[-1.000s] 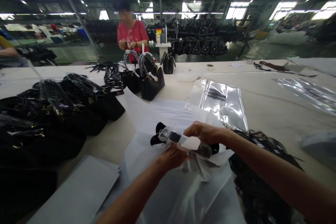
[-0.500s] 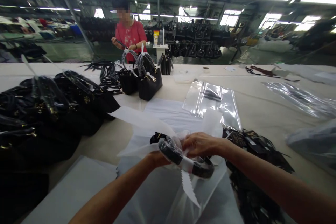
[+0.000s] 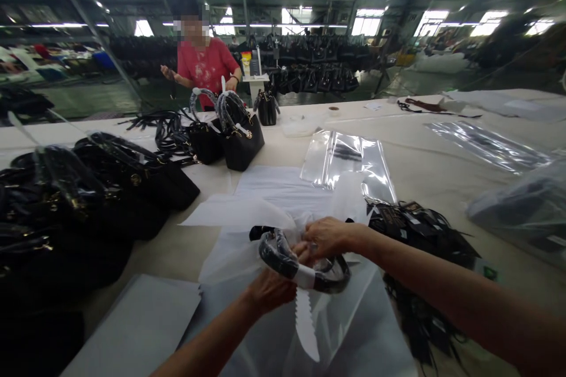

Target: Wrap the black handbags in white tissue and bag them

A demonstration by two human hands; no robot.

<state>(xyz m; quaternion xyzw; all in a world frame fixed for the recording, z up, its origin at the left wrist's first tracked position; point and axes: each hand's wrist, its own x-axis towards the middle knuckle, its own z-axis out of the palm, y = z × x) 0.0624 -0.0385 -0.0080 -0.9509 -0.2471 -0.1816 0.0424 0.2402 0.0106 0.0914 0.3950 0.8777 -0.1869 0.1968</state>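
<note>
In front of me is a handbag whose dark handles are wrapped in clear film and joined by a white band with a zigzag-edged tail. Its body is mostly hidden by thin white wrapping paper and a translucent plastic bag. My left hand reaches under the handles, its fingers curled up between them and partly covered. From the right, my right hand pinches the white paper inside the handle loop. The fingertips of both hands meet there.
Black handbags crowd the left side, with more black bags ahead. Paper sheets lie at lower left. Clear plastic sleeves and a heap of black tags are on the right. A person in red stands across the table.
My view has turned slightly right. My left hand has come further up between the handles, its fingers now by my right hand's. The person opposite has lowered one hand toward the bags.
</note>
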